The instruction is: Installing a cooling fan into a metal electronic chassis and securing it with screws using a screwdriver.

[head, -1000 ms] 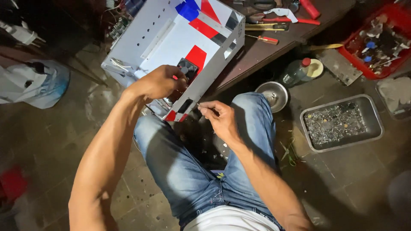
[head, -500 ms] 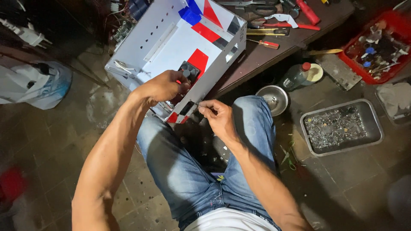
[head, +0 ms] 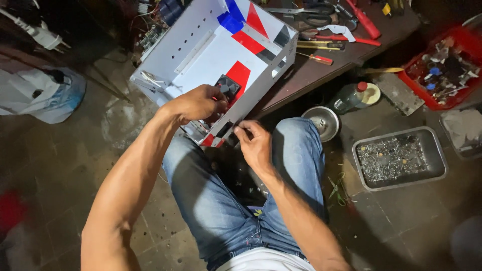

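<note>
My arms are bare from the shoulder down, with no sleeves, watch or gloves. My left hand (head: 198, 103) and right hand (head: 255, 143), near the middle of the frame, carry no rings that I can make out. I wear faded blue denim jeans (head: 221, 200), lightly speckled on the thighs, and a white shirt (head: 263, 261) whose hem shows at the bottom centre.

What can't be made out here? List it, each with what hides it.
Head view only:
- Left hand: its fingertips are hidden behind its own knuckles, so what they press on the white metal case is unclear.
- Right hand: whatever its fingers pinch at the case's lower edge is too small to tell.
- Steel tray: its small metal parts are too fine to identify.
- Red bin: cut off by the right edge.
</note>
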